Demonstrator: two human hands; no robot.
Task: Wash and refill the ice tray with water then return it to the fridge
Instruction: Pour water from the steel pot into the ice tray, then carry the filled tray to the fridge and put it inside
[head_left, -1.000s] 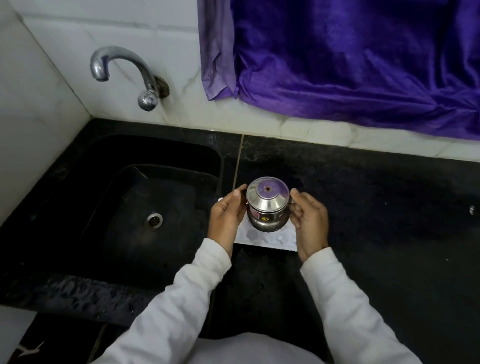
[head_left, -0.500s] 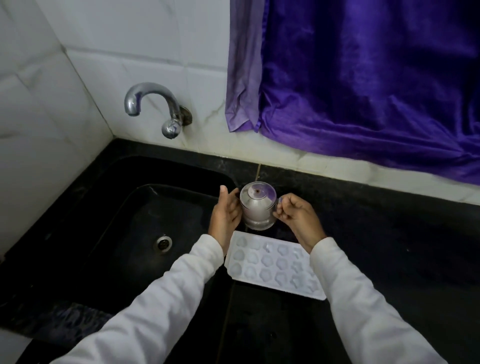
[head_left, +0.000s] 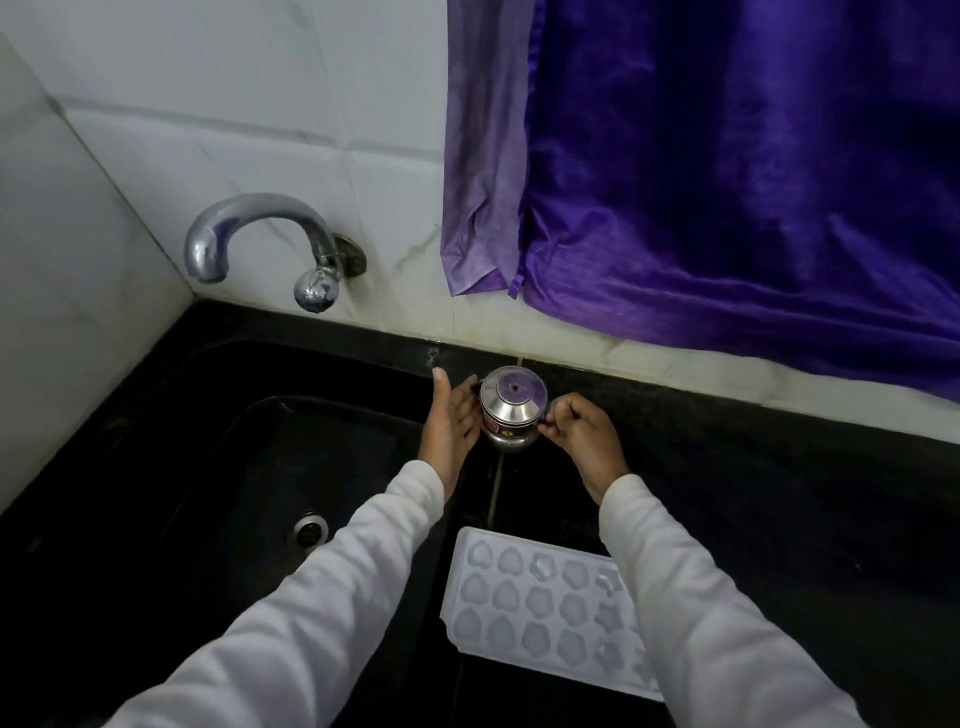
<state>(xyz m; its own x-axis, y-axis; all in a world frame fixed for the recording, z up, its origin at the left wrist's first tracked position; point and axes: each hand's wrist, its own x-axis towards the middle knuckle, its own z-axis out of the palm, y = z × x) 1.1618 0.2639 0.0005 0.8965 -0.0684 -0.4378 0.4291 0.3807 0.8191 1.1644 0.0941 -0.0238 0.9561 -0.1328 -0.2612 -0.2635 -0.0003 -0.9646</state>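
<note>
Head view, ice tray (head_left: 540, 605): one white tray, flat on the black counter (head_left: 779, 493) just right of the sink (head_left: 171, 457), at the person's near side. Neither hand touches it.
Tray cavities: three rows, five showing in each, fifteen counted. The tray's right end is hidden under the right sleeve (head_left: 701, 597). A few cavities glint, but the fill level cannot be confirmed.
Steel pot (head_left: 513, 415): one, lidded, at the back of the counter close to the tiled wall (head_left: 234, 104), well apart from the tray. It appears to stand on the counter.
Change: one second ago the pot was held directly over the tray. Half a second ago it was just beyond the tray's far edge. It is now back by the wall, and the tray is uncovered.
Meaning: pouring is judged finished and the pot is being parked. The remaining step would be carrying the tray level to the fridge.
Left hand (head_left: 451, 421): fingers straight, palm against the pot's left side, steadying without gripping.
Right hand (head_left: 584, 434): fingers curled, pinching at the pot's right side. Handle or rim cannot be told.
Hands: two, both at the pot.
Tap (head_left: 260, 234): one, chrome, on the wall above the sink. No water seen running.
Drain (head_left: 310, 530): one.
Curtain (head_left: 727, 182): one, purple.
</note>
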